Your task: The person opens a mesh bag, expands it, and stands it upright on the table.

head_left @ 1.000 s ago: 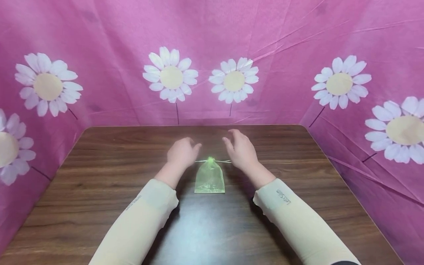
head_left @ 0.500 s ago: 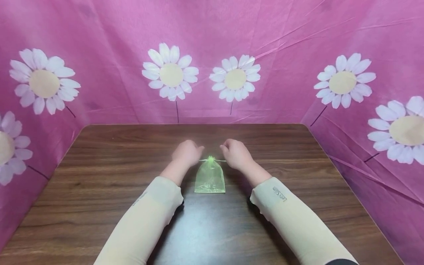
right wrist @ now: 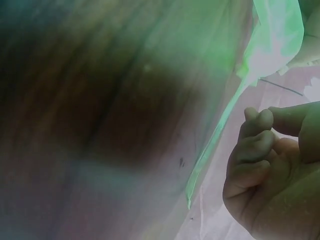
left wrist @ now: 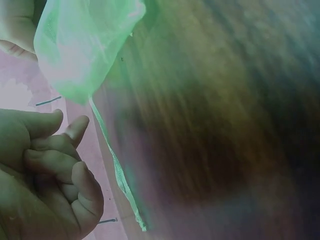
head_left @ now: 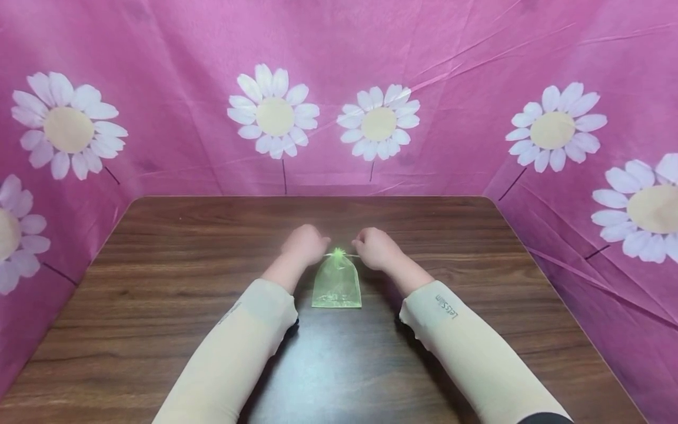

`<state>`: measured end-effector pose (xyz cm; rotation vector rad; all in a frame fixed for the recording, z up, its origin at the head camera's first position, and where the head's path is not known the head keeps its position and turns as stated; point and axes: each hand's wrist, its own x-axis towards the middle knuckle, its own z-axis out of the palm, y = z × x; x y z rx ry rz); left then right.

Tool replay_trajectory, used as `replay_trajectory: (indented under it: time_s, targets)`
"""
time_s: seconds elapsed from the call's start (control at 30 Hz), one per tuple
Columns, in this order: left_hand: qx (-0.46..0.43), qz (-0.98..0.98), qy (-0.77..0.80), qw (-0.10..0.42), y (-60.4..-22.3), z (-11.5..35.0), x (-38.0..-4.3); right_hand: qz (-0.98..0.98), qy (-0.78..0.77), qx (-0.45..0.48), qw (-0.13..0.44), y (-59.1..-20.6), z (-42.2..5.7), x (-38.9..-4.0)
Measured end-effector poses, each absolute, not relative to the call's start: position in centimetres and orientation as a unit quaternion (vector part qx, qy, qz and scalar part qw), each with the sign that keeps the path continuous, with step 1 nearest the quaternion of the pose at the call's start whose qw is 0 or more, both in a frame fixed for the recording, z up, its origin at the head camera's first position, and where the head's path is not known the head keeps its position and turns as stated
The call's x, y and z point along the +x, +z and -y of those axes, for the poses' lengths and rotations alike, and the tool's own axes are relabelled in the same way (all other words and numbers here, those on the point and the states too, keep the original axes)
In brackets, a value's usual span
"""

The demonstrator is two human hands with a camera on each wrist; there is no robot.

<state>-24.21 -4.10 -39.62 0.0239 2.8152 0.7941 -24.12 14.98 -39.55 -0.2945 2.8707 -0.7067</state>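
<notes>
A sheer green drawstring pouch (head_left: 336, 285) lies on the table with its mouth gathered and its closed bottom towards the person. A thin ribbon runs out from the neck on each side. My left hand (head_left: 305, 244) is at the left ribbon (left wrist: 114, 155), its thumb and index finger apart and the other fingers bent. Opposite it, my right hand (head_left: 377, 249) has curled fingers, with the thumb tip against the index finger, close beside the right ribbon (right wrist: 214, 140). Both ribbons hang free of the fingers in the wrist views.
The brown wood-grain table (head_left: 159, 259) fills the foreground. A pink cloth (head_left: 185, 70) printed with white daisies surrounds its back and sides. Pale sleeves (head_left: 228, 353) cover both forearms.
Both hands have moved inward towards the pouch's neck and a little nearer the person. The right fingers, spread before, have curled in. The pouch lies as it was.
</notes>
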Motion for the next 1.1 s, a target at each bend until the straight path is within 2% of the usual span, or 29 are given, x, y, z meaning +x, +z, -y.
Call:
replay_trajectory:
  time_s: [0.9,1.1]
  targets:
    - [0.019,-0.953,0.276,0.127,-40.0,3.2,-24.4,-0.950,-0.255,-0.104,0.149,-40.4,-14.3,-25.3]
    - [0.028,-0.952,0.273,0.138,-41.2,3.5,-25.1,-0.947,-0.258,-0.121,0.146,-44.5,-15.5,-27.9]
